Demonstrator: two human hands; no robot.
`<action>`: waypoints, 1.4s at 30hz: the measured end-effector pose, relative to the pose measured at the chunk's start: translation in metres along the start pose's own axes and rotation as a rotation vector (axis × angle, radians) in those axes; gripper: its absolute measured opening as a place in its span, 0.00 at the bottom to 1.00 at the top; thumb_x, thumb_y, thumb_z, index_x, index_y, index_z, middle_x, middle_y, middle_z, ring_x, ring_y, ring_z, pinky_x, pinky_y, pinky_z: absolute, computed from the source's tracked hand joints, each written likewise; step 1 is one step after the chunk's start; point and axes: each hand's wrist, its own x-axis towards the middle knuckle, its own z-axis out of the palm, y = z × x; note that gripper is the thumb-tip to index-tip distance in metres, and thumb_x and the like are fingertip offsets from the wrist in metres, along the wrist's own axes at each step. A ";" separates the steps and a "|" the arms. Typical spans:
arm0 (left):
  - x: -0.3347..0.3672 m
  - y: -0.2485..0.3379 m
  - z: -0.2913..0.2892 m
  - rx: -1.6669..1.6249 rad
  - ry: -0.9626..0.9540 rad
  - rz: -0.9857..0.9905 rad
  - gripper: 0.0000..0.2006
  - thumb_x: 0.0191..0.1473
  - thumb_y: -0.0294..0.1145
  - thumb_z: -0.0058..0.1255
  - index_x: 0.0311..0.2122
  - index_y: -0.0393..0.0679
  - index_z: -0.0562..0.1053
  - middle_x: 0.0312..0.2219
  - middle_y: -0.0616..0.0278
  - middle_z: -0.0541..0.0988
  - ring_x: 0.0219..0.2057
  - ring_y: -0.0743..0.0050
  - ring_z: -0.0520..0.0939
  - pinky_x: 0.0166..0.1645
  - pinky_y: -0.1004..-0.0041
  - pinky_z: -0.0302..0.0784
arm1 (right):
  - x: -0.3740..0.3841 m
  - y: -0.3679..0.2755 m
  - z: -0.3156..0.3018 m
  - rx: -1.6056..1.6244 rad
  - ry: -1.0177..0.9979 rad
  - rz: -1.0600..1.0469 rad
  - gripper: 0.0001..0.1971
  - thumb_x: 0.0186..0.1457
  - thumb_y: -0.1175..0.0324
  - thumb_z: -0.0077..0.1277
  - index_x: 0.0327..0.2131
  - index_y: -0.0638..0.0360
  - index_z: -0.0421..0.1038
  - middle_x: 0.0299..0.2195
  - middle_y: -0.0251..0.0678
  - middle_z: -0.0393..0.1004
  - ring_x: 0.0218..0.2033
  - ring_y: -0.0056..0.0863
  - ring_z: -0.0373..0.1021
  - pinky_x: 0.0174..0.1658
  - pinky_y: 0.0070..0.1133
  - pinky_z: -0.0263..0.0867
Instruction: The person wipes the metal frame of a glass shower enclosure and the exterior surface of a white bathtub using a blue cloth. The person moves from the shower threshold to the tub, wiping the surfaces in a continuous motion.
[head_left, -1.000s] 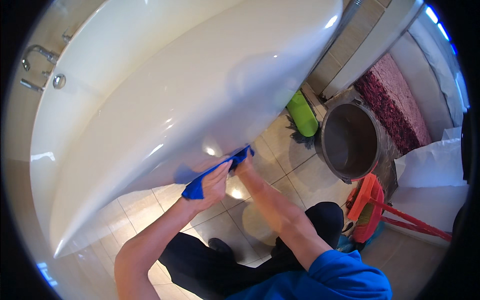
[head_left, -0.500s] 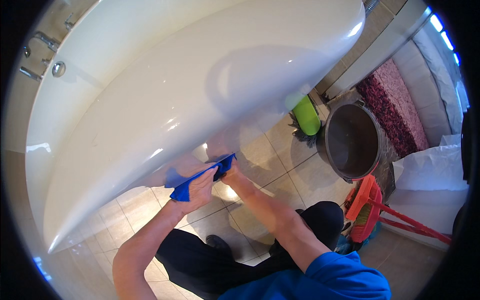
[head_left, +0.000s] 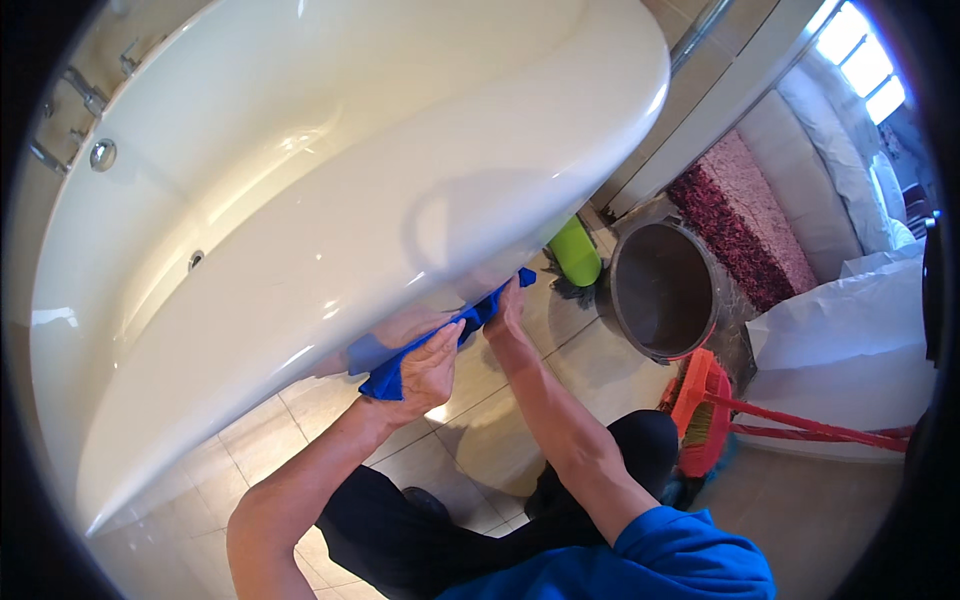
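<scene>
A blue cloth (head_left: 385, 379) is stretched between my two hands along the lower side of a glossy white bathtub (head_left: 330, 285). My left hand (head_left: 428, 368) grips the cloth near its left part, thumb and fingers closed over it. Farther right, my right hand (head_left: 508, 308) holds the other end, its fingers partly hidden behind the cloth and the wrist. The cloth lies close against the tub's outer wall, which mirrors it.
Right of the tub stand a green-backed brush (head_left: 574, 252) and a dark bucket (head_left: 662, 290). Nearer me are a red broom and dustpan (head_left: 703, 410) with long red handles. A pink and burgundy rug (head_left: 745, 225) lies beyond; taps (head_left: 85, 92) are at the tub's far left.
My hands have moved right along the tub's side, and the cloth is now pulled out longer between them. The view has shifted, showing more of the tub's inside.
</scene>
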 end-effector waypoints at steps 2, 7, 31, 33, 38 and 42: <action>-0.002 -0.009 -0.017 -0.129 0.029 -0.055 0.18 0.39 0.26 0.47 0.38 0.26 0.75 0.43 0.46 0.76 0.54 0.56 0.70 0.63 0.66 0.59 | -0.016 -0.015 0.014 0.010 0.061 -0.036 0.23 0.58 0.49 0.40 0.49 0.56 0.65 0.45 0.37 0.72 0.45 0.32 0.69 0.49 0.26 0.65; -0.026 -0.044 -0.075 -0.177 0.068 -0.097 0.16 0.41 0.26 0.46 0.36 0.31 0.77 0.42 0.49 0.77 0.54 0.61 0.70 0.62 0.69 0.59 | -0.079 -0.063 0.051 -0.078 0.136 -0.503 0.22 0.60 0.52 0.40 0.49 0.59 0.65 0.43 0.38 0.72 0.43 0.31 0.68 0.48 0.25 0.63; -0.047 -0.044 -0.105 -0.085 0.452 -0.514 0.07 0.46 0.25 0.56 0.33 0.40 0.80 0.41 0.62 0.79 0.54 0.66 0.71 0.63 0.65 0.48 | -0.172 -0.101 0.081 -0.448 -0.080 -1.149 0.26 0.62 0.63 0.38 0.58 0.71 0.51 0.59 0.60 0.49 0.60 0.52 0.47 0.64 0.35 0.33; -0.054 -0.043 -0.110 -0.081 0.457 -0.545 0.07 0.45 0.25 0.56 0.32 0.41 0.80 0.40 0.61 0.80 0.53 0.63 0.72 0.63 0.63 0.48 | -0.194 -0.104 0.087 -0.439 -0.193 -1.348 0.23 0.60 0.68 0.38 0.56 0.70 0.54 0.57 0.56 0.53 0.57 0.49 0.53 0.62 0.33 0.38; -0.075 -0.035 -0.110 -0.058 0.589 -0.647 0.06 0.43 0.25 0.59 0.30 0.43 0.80 0.39 0.58 0.80 0.51 0.58 0.72 0.63 0.60 0.48 | -0.181 -0.086 0.081 -0.637 -0.019 -1.565 0.19 0.60 0.71 0.38 0.53 0.69 0.58 0.51 0.54 0.62 0.50 0.50 0.60 0.57 0.33 0.51; -0.069 -0.026 -0.079 -0.066 0.599 -0.573 0.06 0.47 0.27 0.56 0.32 0.39 0.79 0.41 0.62 0.79 0.52 0.58 0.71 0.59 0.60 0.54 | -0.102 -0.052 0.045 -0.809 0.282 -1.535 0.22 0.62 0.63 0.37 0.55 0.67 0.56 0.52 0.54 0.62 0.51 0.49 0.60 0.56 0.34 0.53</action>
